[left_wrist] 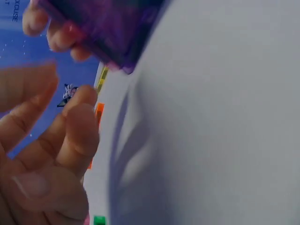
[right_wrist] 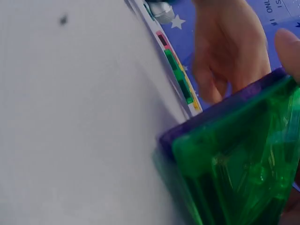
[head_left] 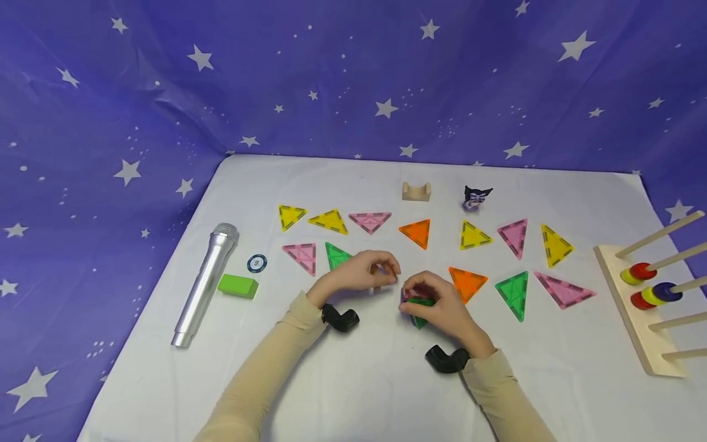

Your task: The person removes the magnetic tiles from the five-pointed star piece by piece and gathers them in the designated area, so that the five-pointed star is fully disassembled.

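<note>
My right hand (head_left: 442, 304) holds a small stack of translucent magnetic tiles just above the table's middle. A green tile (right_wrist: 239, 164) faces the right wrist camera, with a purple tile (right_wrist: 225, 108) lying against it. From the other side, the left wrist view shows a purple-pink tile (left_wrist: 105, 28) in the right fingers. My left hand (head_left: 361, 271) hovers to the left of the stack, apart from it. Its fingers (left_wrist: 82, 131) are loosely bent with nothing between them. Just behind the left hand lies a green triangle tile (head_left: 336, 254), partly covered by it.
Triangle tiles lie in two rows, including an orange one (head_left: 467, 283) and a pink one (head_left: 564, 291). At left are a silver microphone (head_left: 204, 285), green block (head_left: 237, 286) and round chip (head_left: 256, 263). A wooden holder (head_left: 417, 193) and figurine (head_left: 475, 197) stand behind; a peg rack (head_left: 635, 319) is right.
</note>
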A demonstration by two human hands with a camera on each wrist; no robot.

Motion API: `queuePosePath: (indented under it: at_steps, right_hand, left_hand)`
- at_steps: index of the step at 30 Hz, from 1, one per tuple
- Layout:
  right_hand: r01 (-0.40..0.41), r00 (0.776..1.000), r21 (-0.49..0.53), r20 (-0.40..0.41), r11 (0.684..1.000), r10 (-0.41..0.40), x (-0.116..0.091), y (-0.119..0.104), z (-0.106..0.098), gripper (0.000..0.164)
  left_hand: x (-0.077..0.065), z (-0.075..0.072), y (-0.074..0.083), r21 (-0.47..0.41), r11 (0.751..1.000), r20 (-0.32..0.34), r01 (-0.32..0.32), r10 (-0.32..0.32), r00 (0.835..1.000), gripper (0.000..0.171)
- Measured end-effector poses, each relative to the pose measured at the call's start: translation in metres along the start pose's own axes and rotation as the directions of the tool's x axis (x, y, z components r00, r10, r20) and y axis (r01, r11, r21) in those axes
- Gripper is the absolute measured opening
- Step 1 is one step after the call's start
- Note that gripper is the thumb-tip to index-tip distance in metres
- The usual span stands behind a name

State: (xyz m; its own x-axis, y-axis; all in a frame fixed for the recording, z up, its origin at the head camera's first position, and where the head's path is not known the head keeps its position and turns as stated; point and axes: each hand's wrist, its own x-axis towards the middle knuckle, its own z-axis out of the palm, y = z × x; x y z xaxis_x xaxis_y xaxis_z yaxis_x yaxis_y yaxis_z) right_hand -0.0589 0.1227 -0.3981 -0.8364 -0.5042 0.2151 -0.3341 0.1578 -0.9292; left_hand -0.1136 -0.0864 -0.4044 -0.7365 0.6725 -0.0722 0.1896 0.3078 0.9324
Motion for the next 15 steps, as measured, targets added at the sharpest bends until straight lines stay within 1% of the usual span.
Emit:
queuePosePath:
  at_steps: [2, 4, 8, 11, 13, 14, 15]
  right_hand:
    - [0.003, 1.0, 0.017, 0.01, 1.0, -0.003, 0.0, 0.001, -0.002, 0.027]
    - [0.015, 1.0, 0.032, 0.018, 0.999, -0.016, -0.001, 0.004, -0.005, 0.028]
    - [0.041, 0.998, 0.122, 0.049, 0.992, -0.048, -0.002, 0.012, -0.009, 0.031]
    - [0.042, 0.996, 0.201, 0.069, 0.979, -0.057, -0.004, 0.022, -0.011, 0.033]
    - [0.038, 0.996, 0.205, 0.074, 0.978, -0.054, -0.006, 0.027, -0.012, 0.035]
    - [0.028, 0.996, 0.185, 0.077, 0.982, -0.043, -0.008, 0.028, -0.012, 0.036]
    - [0.021, 0.997, 0.135, 0.069, 0.991, -0.031, -0.01, 0.028, -0.011, 0.036]
  left_hand:
    - [-0.01, 0.007, 0.002, 0.017, 1.0, 0.028, -0.016, 0.015, 0.999, 0.016]
    - [-0.017, 0.015, 0.003, 0.027, 0.999, 0.023, -0.025, 0.025, 0.999, 0.017]
    - [-0.027, 0.027, 0.019, 0.013, 0.996, -0.045, -0.091, 0.091, 0.995, 0.016]
    - [-0.03, 0.031, 0.029, 0.015, 0.989, -0.101, -0.147, 0.148, 0.984, 0.015]
    - [-0.031, 0.034, 0.027, 0.03, 0.988, -0.13, -0.152, 0.154, 0.979, 0.014]
    - [-0.03, 0.036, 0.024, 0.038, 0.989, -0.14, -0.145, 0.149, 0.979, 0.013]
    - [-0.03, 0.037, 0.02, 0.046, 0.99, -0.146, -0.135, 0.141, 0.979, 0.013]
